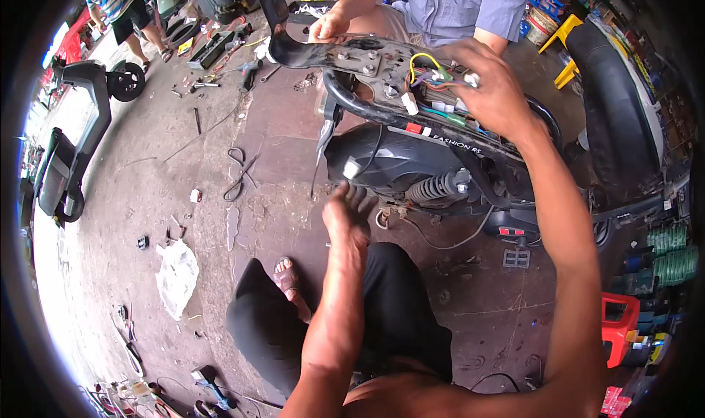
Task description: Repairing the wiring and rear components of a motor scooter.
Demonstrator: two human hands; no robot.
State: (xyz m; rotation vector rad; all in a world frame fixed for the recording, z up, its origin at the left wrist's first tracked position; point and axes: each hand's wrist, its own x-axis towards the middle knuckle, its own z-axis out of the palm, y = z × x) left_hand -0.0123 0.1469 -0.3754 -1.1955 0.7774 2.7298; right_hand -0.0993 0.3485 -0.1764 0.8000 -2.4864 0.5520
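Observation:
A scooter's bare frame [360, 108] stands before me with its seat off. Over its exposed wiring, my right hand [490, 87] is blurred, with fingers stretched and thumb apart. A white connector [471, 80] shows beside that thumb, among purple and brown wires. A yellow wire [415, 58] loops up to its left, and another white plug [409, 103] hangs over the frame tube. Lower left, my left hand [349, 214] is raised with fingers apart, slightly blurred. Just above its fingertips a white connector [351, 169] dangles on a dark cable; contact is unclear.
Across the scooter a person in a blue shirt [459, 6] rests a hand [329, 26] by the frame's end. A black seat [613, 87] stands at right, near a red stool [620, 326]. Tools, a plastic bag [177, 278] and a small scooter [77, 128] are at left.

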